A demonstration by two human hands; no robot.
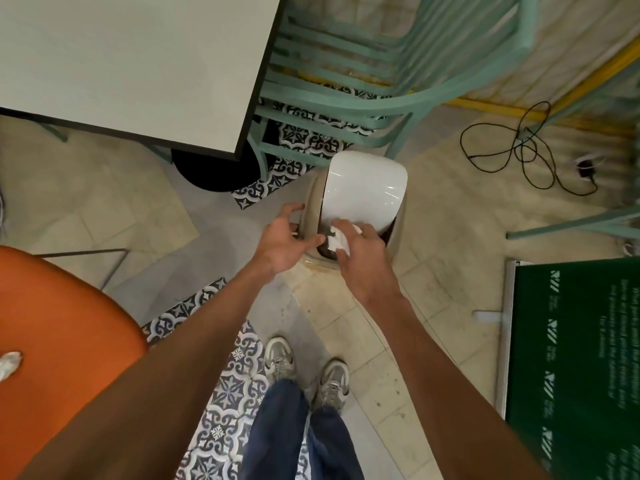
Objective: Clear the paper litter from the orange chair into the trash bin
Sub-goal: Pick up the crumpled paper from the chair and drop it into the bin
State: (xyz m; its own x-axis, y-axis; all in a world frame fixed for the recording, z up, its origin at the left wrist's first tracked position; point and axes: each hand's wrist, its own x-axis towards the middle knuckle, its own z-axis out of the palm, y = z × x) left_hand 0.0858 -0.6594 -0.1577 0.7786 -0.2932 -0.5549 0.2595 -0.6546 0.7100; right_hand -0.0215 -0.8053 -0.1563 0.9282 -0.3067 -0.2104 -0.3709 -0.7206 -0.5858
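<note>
One paper wad (337,241) pinched by the right hand (363,259) at the trash bin (312,197) mouth, left hand (284,239) with fingers spread beside the rim; second wad (8,364) lies on the orange chair (69,323), not yet cleared.

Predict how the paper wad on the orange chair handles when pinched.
Paper wad looks crumpled and small, so it is probably very light and squashes when pinched. Its creases likely stop it rolling on the orange chair. Rumpled surface: probably not slippery.
</note>
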